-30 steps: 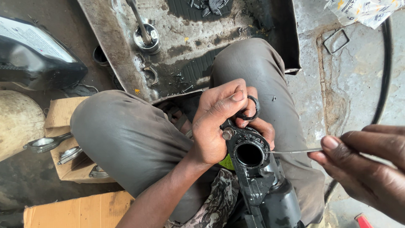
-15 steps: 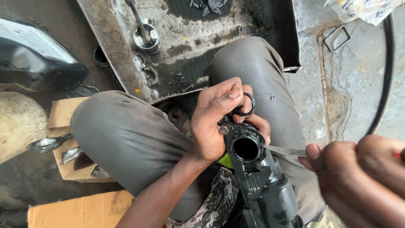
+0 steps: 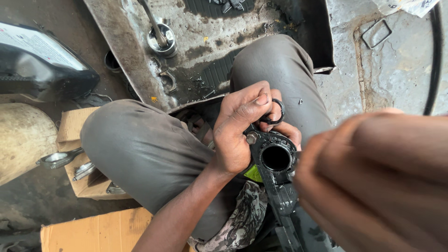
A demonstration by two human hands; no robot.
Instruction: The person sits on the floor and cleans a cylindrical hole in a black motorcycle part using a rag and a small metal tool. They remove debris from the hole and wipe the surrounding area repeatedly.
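Nearby, left hand (image 3: 238, 130) pinches black ring (image 3: 274, 112).

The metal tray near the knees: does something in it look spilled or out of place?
Yes. The metal tray is smeared with dark grime, with small loose parts scattered about and a piston lying in it. Nothing looks freshly spilled.
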